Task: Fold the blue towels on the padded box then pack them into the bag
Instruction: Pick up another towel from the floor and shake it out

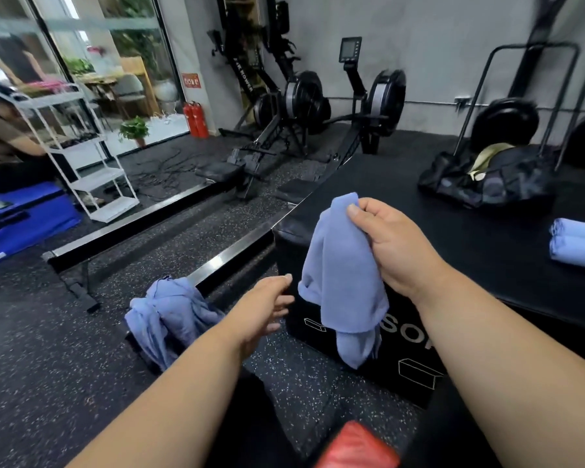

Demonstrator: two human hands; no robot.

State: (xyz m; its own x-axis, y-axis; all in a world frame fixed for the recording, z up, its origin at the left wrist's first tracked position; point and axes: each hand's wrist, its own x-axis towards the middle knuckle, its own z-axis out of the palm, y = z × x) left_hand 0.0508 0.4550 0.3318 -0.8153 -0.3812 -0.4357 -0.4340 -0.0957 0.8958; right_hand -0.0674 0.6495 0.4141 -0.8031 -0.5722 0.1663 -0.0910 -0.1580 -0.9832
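Observation:
My right hand (390, 243) pinches the top corner of a blue towel (345, 282), which hangs crumpled in front of the black padded box (470, 238). My left hand (267, 309) is open, fingers straight, just left of the hanging towel and apart from it. A loose heap of blue towels (169, 315) lies on something low at the left of the box. Two rolled blue towels (576, 243) rest on the box top at the right edge. A black bag (487, 179) stands open on the far side of the box top.
Rowing machines (301, 106) stand along the back wall. A metal rail (169, 228) runs across the speckled floor left of the box. A white shelf (92, 157), a seated person (7, 146) and red extinguishers (195, 118) are at far left.

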